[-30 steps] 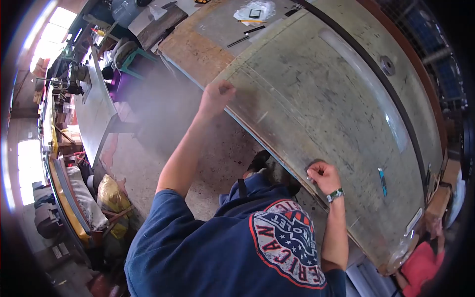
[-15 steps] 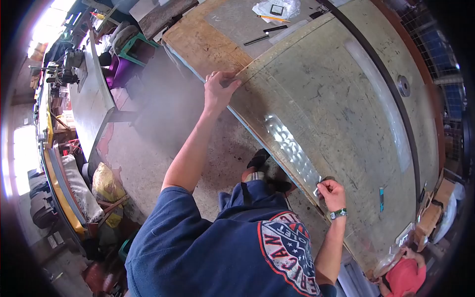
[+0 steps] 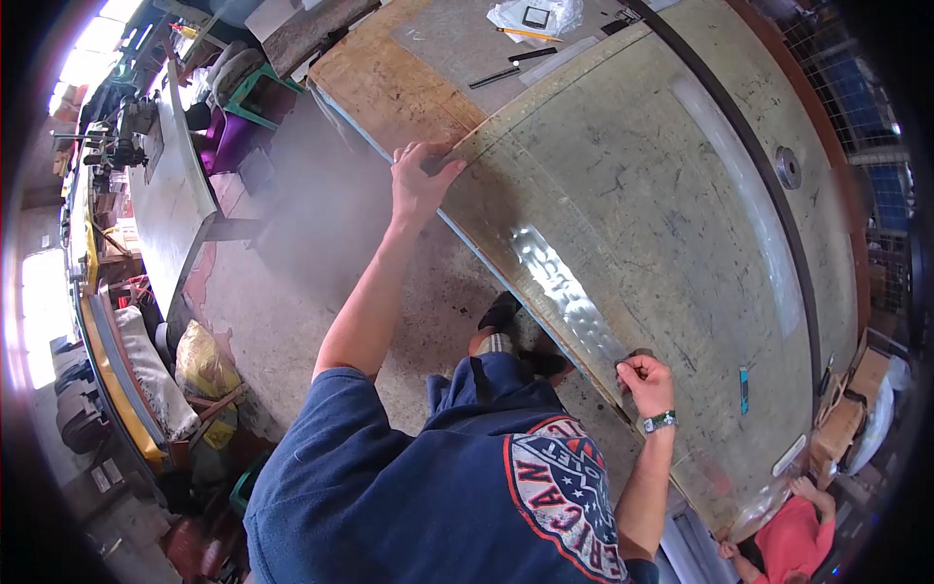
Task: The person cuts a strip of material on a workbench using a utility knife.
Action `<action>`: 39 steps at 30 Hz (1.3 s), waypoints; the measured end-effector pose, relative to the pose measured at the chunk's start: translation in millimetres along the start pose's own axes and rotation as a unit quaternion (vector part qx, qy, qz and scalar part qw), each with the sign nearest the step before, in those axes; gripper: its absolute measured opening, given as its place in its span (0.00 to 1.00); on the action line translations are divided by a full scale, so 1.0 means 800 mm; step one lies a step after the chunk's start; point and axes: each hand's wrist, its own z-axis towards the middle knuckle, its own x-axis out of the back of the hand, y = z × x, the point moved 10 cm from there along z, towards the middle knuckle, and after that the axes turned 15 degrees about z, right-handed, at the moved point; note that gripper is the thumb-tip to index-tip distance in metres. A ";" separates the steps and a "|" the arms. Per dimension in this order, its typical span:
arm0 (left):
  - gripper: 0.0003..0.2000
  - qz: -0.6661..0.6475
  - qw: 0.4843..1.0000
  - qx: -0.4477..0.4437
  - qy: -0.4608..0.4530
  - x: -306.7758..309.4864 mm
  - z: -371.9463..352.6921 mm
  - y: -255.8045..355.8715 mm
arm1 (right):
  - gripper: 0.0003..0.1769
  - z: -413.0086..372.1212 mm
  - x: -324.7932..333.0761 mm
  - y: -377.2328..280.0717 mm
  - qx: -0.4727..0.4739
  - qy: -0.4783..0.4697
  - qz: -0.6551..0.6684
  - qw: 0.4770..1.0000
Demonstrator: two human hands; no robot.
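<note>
A large clear sheet (image 3: 623,195) lies on the worn workbench (image 3: 389,78), with glare along its near edge. My left hand (image 3: 418,175) is stretched out and closed on the sheet's far-left corner at the bench edge. Close to my body, my right hand (image 3: 644,378), a watch on its wrist, pinches the sheet's near edge. The near edge looks slightly raised off the bench.
A pencil, a ruler (image 3: 511,68) and a plastic bag (image 3: 535,18) lie at the bench's far end. A round metal piece (image 3: 787,167) and a blue marker (image 3: 743,384) rest near the sheet. A second bench (image 3: 170,195) stands left. A person in red (image 3: 793,540) is at lower right.
Both hands have shifted along the sheet's near edge and taken hold of it. The edge has lifted a little, and glare now shows along it.
</note>
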 end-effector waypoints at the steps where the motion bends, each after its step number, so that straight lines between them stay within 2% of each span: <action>1: 0.18 0.011 1.000 -0.008 0.008 0.003 -0.001 0.003 | 0.07 0.000 0.000 0.000 0.003 -0.003 0.007 1.000; 3: 0.17 0.031 0.999 -0.030 0.019 0.001 -0.002 0.003 | 0.06 -0.002 0.000 0.003 0.006 -0.002 0.029 1.000; 4: 0.17 -0.006 0.999 -0.038 0.025 -0.005 0.000 -0.005 | 0.07 0.004 -0.002 0.006 0.029 -0.018 0.011 0.999; 5: 0.17 0.017 0.999 -0.036 0.029 -0.008 0.001 -0.018 | 0.08 0.008 0.003 0.015 0.045 -0.023 -0.004 0.999; 6: 0.17 0.099 0.992 -0.075 0.031 -0.019 0.011 -0.041 | 0.09 0.011 -0.004 0.000 0.124 -0.046 -0.071 0.989; 7: 0.17 0.084 0.995 -0.042 -0.015 0.011 0.003 0.018 | 0.11 -0.002 -0.012 -0.023 0.113 -0.008 -0.043 0.993; 8: 0.17 0.075 0.996 -0.029 -0.042 -0.007 0.011 -0.007 | 0.12 0.000 -0.003 -0.018 0.122 -0.030 -0.099 0.987; 9: 0.17 0.067 0.995 -0.015 -0.068 -0.024 0.017 -0.031 | 0.13 -0.007 0.010 -0.009 0.148 -0.012 -0.092 0.985; 10: 0.17 0.050 0.997 -0.027 -0.053 -0.034 0.024 -0.056 | 0.14 -0.011 0.024 0.004 0.084 -0.006 -0.120 0.989; 11: 0.18 0.005 0.999 0.006 -0.050 -0.041 0.031 -0.067 | 0.13 -0.029 0.038 0.001 0.075 0.028 -0.126 0.989; 12: 0.18 -0.094 0.994 -0.010 -0.061 -0.056 0.038 -0.088 | 0.13 -0.044 0.052 -0.001 0.075 0.049 -0.132 0.987; 17: 0.18 -0.108 0.992 -0.019 -0.064 -0.049 0.028 -0.066 | 0.12 -0.094 0.152 0.075 0.069 0.095 -0.186 0.975; 22: 0.19 -0.080 0.994 -0.018 -0.067 -0.043 0.031 -0.058 | 0.12 -0.141 0.230 0.112 0.033 0.154 -0.161 0.974; 25: 0.19 -0.074 0.994 -0.028 -0.071 -0.044 0.036 -0.060 | 0.12 -0.146 0.244 0.123 0.003 0.170 -0.138 0.976; 31: 0.18 -0.096 0.992 -0.031 -0.076 -0.047 0.038 -0.061 | 0.13 -0.140 0.253 0.118 0.043 0.170 -0.160 0.971; 39: 0.19 -0.084 0.993 -0.028 -0.077 -0.044 0.038 -0.059 | 0.13 -0.143 0.253 0.110 0.039 0.177 -0.186 0.966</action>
